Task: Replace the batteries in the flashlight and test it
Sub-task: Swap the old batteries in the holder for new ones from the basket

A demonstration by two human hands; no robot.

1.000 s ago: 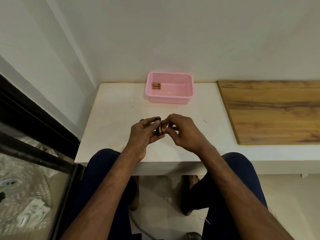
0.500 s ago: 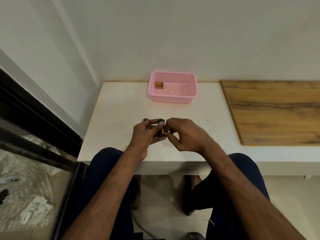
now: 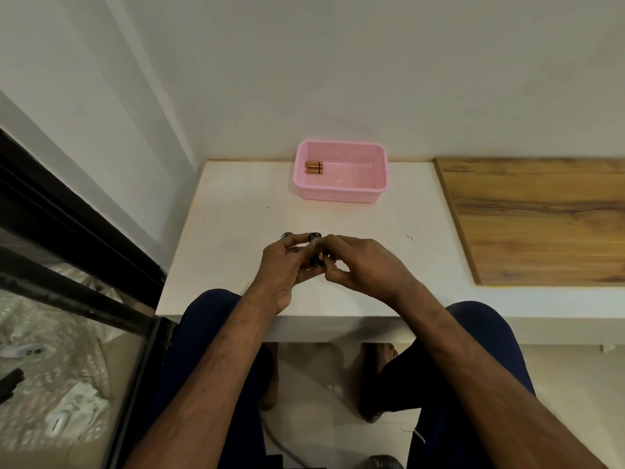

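Both hands meet over the near part of the white table (image 3: 236,214). My left hand (image 3: 287,262) grips a small black battery holder (image 3: 316,250), most of it hidden by the fingers. My right hand (image 3: 365,265) pinches at the same black piece from the right, fingertips touching it. A small black part (image 3: 286,235), perhaps the flashlight or its cap, lies on the table just behind my left hand. Two copper-coloured batteries (image 3: 314,167) lie side by side in the left end of the pink basket (image 3: 378,170) at the back.
A wooden board (image 3: 541,218) covers the table's right side. A wall stands directly behind the basket. To the left is a black window frame (image 3: 67,225) with glass. My knees sit under the table's front edge.
The hands have stayed together on the black piece. The copper battery end seen between the fingers earlier is now hidden. The view has shifted slightly.
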